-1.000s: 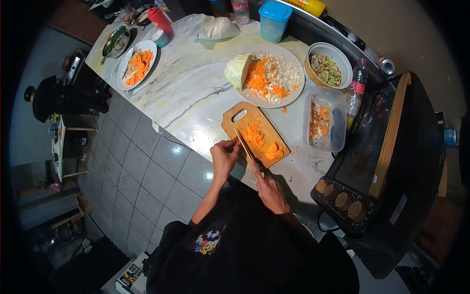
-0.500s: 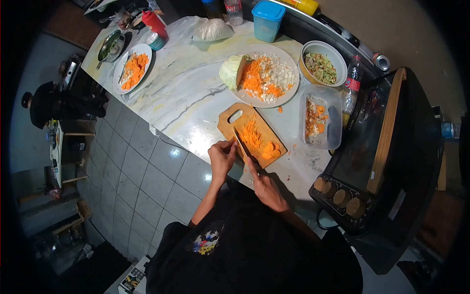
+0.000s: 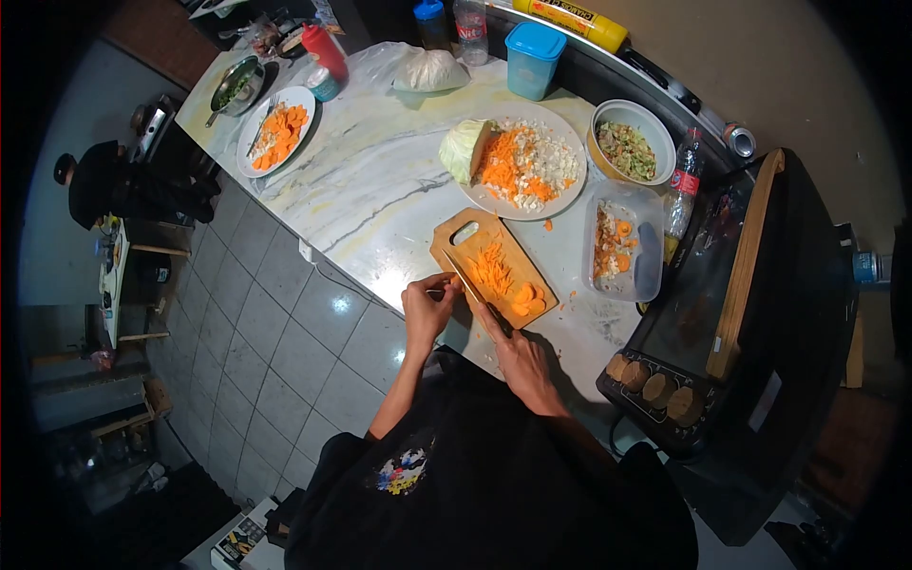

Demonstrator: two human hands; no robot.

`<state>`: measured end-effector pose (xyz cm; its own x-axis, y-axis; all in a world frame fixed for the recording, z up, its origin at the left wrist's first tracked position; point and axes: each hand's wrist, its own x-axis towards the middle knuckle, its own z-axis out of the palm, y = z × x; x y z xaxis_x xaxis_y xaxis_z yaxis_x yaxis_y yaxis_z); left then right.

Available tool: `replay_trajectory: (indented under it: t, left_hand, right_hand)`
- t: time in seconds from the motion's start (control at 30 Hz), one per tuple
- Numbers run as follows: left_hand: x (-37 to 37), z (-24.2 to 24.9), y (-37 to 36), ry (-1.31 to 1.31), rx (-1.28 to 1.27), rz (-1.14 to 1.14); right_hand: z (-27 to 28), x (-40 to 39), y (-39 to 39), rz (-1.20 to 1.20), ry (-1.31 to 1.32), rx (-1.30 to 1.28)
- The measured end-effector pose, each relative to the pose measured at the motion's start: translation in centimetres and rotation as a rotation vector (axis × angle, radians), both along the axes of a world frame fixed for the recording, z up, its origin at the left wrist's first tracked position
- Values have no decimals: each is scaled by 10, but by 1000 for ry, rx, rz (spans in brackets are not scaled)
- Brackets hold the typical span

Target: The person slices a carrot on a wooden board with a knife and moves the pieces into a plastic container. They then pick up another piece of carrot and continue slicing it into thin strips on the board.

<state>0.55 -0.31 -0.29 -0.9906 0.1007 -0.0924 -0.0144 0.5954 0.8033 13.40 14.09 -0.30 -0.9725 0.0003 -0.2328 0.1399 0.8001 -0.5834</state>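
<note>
Marbled tabletop (image 3: 370, 180). Carrot strips (image 3: 488, 271) on the wooden cutting board (image 3: 518, 260), beside your knife (image 3: 466, 285). Your right hand (image 3: 522, 364) wraps its handle; left hand (image 3: 427, 306) pinched at the blade, contents hidden. A slip could cut you.

The left forearm (image 3: 392, 397) is slanting forward, the left grip (image 3: 427, 310) bending inward with fingers bunching together. The right forearm (image 3: 573, 432) is angling inward, the right grip (image 3: 525, 366) curling closed, knuckles facing up.
</note>
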Motion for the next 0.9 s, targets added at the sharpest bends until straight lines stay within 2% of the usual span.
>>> replay_trajectory:
  t: [0.1,0.2,0.4,0.5,0.73,0.9]
  left_hand:
    - [-4,1,-10,-113,90,16]
    - [-6,-6,-9,-104,128,1]
    - [-6,-12,3,-44,52,-4]
    - [-6,-7,3,-77,54,3]
    - [-4,-13,2,-100,110,10]
    - [-3,-8,2,-115,100,2]
  right_hand:
    - [-4,1,-1,-21,56,-85]
    - [-3,2,-1,-41,101,-161]
    - [7,8,-1,-98,58,-289]
    - [16,11,-1,-108,-33,-307]
    - [16,20,-4,-87,7,-361]
    - [9,25,-9,-58,-1,-301]
